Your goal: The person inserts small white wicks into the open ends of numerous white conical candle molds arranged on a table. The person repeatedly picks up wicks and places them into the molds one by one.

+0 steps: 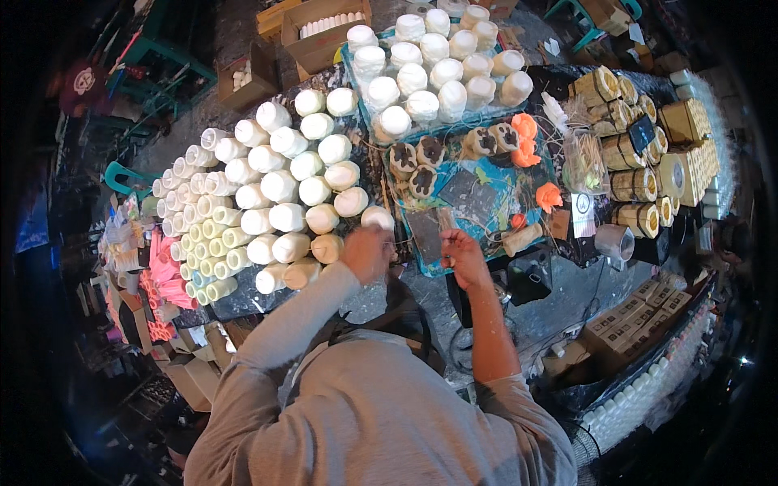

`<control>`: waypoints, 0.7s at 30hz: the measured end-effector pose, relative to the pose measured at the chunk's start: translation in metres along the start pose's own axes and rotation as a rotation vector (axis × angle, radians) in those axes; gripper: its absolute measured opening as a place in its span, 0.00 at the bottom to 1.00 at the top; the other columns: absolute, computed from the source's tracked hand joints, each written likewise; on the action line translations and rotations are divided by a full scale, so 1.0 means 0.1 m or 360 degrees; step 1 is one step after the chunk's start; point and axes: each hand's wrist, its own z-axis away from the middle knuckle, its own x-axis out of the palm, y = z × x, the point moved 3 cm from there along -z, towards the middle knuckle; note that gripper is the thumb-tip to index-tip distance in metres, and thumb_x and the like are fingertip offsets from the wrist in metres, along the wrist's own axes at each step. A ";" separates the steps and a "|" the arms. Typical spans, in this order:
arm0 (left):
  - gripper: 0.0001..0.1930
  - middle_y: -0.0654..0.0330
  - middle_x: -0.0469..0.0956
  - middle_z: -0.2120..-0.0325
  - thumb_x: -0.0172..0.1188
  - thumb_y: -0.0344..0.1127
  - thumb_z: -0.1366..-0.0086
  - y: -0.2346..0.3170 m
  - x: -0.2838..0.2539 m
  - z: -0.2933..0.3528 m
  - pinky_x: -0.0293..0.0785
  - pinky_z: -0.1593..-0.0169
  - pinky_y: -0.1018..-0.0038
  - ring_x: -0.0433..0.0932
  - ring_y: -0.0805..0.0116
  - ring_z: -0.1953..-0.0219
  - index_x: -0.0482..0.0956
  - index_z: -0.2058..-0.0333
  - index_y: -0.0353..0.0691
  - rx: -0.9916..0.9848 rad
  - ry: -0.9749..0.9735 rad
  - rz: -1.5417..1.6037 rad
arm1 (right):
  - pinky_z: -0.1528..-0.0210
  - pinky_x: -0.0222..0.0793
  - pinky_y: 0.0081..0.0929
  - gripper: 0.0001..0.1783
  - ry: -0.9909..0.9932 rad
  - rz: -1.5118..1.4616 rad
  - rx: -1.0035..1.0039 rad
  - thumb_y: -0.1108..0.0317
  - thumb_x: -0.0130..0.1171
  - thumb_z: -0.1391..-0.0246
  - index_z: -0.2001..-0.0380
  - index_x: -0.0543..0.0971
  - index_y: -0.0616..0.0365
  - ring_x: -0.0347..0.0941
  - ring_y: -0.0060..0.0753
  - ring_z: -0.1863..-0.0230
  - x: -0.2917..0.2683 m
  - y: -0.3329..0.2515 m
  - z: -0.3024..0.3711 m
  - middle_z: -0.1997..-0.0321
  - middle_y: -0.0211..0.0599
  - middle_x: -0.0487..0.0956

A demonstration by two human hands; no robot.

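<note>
My left hand (369,253) is closed at the lower end of a white candle (378,216), covering part of it; its fingertips are mostly hidden. This candle stands at the right edge of many pale candles (279,186) set in rows on the dark table. My right hand (463,257) is raised with its fingers pinched together, at the front edge of a blue, wax-spattered sheet (490,194). A small pale tan strip (446,217) shows just above those fingers; whether they grip it is unclear. Dark-patterned cylinders (423,180) stand beyond the hands.
Orange flower-shaped pieces (549,196) and a pale cylinder (522,237) lie at the right. Behind is a blue tray (354,77) of white candles. Gold tins (634,185) and a clear cup (614,241) stand further right. A carton (640,316) sits low at the right.
</note>
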 end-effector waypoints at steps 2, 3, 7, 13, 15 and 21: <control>0.08 0.52 0.82 0.60 0.59 0.35 0.36 -0.27 -0.17 -0.54 0.79 0.52 0.53 0.80 0.50 0.54 0.84 0.62 0.40 -0.0024 0.0112 -0.0621 | 0.73 0.66 0.26 0.07 0.0118 -0.0098 0.0066 0.77 0.60 0.39 0.58 0.78 0.60 0.69 0.22 0.73 0.16 0.11 0.08 0.68 0.28 0.75; 0.09 0.52 0.81 0.58 0.58 0.33 0.38 -0.41 -0.27 -0.82 0.77 0.51 0.53 0.79 0.50 0.52 0.84 0.62 0.39 -0.0101 0.0198 -0.0752 | 0.73 0.66 0.26 0.07 0.0165 -0.0155 0.0067 0.77 0.61 0.39 0.58 0.78 0.60 0.69 0.21 0.73 0.20 0.16 0.12 0.68 0.28 0.75; 0.11 0.54 0.82 0.52 0.59 0.36 0.36 -0.97 -0.50 -1.78 0.69 0.41 0.55 0.74 0.52 0.43 0.87 0.59 0.43 -0.0049 0.0051 -0.1116 | 0.74 0.64 0.23 0.05 0.0195 -0.0064 0.0179 0.75 0.61 0.37 0.59 0.79 0.60 0.68 0.19 0.74 0.16 0.41 0.28 0.72 0.24 0.74; 0.15 0.55 0.82 0.47 0.61 0.35 0.37 -1.30 -0.27 -2.21 0.66 0.33 0.51 0.74 0.53 0.37 0.89 0.54 0.44 -0.0108 -0.0544 -0.1354 | 0.73 0.62 0.19 0.03 0.0127 0.0613 -0.0166 0.70 0.62 0.33 0.61 0.81 0.58 0.65 0.15 0.75 0.04 0.79 0.49 0.72 0.21 0.74; 0.15 0.55 0.82 0.47 0.63 0.36 0.38 -1.30 -0.24 -2.24 0.67 0.34 0.51 0.74 0.52 0.38 0.89 0.54 0.43 -0.0137 -0.0474 -0.1333 | 0.72 0.62 0.18 0.05 0.0242 0.0357 -0.0071 0.68 0.63 0.33 0.62 0.81 0.57 0.66 0.14 0.75 -0.02 0.84 0.57 0.71 0.21 0.75; 0.17 0.56 0.80 0.45 0.66 0.39 0.38 -1.29 -0.30 -2.25 0.68 0.36 0.51 0.74 0.53 0.39 0.87 0.51 0.43 -0.0163 -0.0559 -0.1384 | 0.71 0.69 0.28 0.11 0.0521 0.1337 -0.0610 0.64 0.66 0.37 0.58 0.83 0.61 0.72 0.22 0.75 -0.09 0.22 0.44 0.77 0.27 0.76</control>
